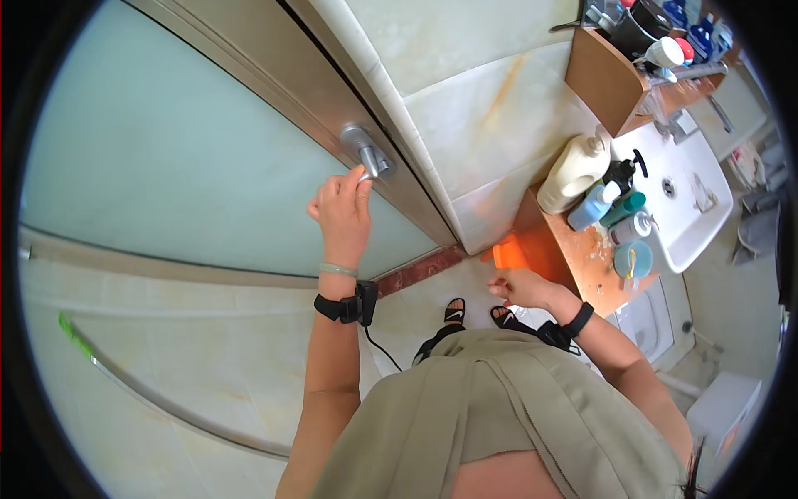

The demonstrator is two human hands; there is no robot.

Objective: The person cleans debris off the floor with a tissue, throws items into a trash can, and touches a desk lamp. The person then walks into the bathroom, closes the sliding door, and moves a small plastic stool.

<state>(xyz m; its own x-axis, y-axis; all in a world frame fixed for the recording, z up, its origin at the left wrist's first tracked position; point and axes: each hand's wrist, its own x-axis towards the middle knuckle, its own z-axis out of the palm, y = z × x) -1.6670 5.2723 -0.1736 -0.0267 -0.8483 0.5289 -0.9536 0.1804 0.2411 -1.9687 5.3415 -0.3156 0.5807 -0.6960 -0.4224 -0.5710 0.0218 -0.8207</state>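
Note:
My left hand [342,204] is closed on the metal handle [368,158] of a door with a frosted glass panel [183,158]. The door looks closed against its frame. Lower and to the right, my right hand [524,289] hangs in front of my body with its fingers curled inward. It is near an orange container [524,256] on the floor beside a wooden counter. Whether anything small is between the right fingers cannot be made out.
Several bottles, among them a large cream one [573,175], stand on the wooden counter [586,258] beside a white sink [694,200]. A wooden shelf [611,79] juts out above. A curved metal rail [179,412] is at the lower left.

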